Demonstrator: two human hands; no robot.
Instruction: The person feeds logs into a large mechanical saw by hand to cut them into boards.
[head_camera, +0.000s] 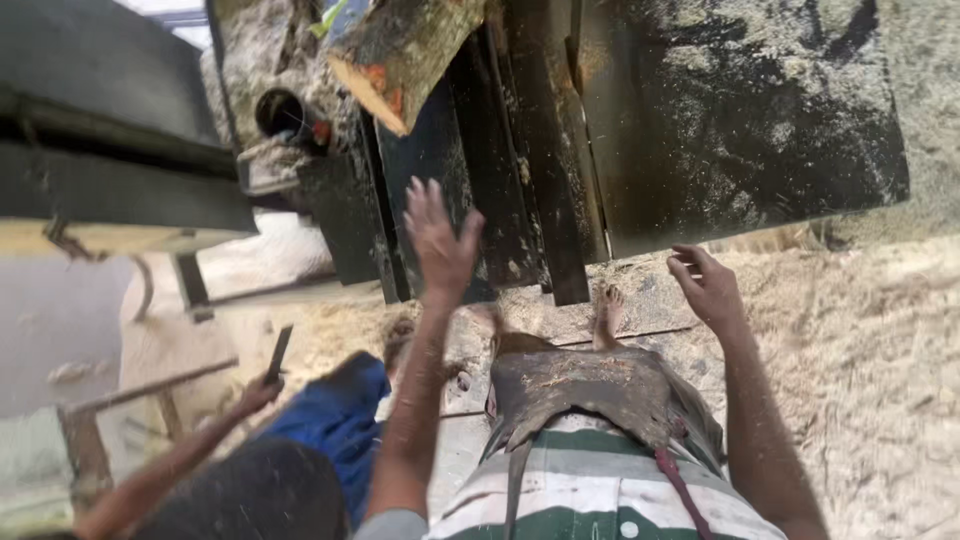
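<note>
At twelve o'clock from the raised left hand (440, 238), a rough brown log with a pale, orange-streaked cut end (400, 55) lies tilted on the dark, sawdust-strewn metal saw bench (740, 110). That hand's fingers are spread open, holding nothing, well short of the log. Over at three o'clock, the right hand (706, 285) hangs with fingers loosely curled and empty, just below the bench edge. Down at eight o'clock, a co-worker's hand (258, 392) grips a thin dark tool (278, 352).
</note>
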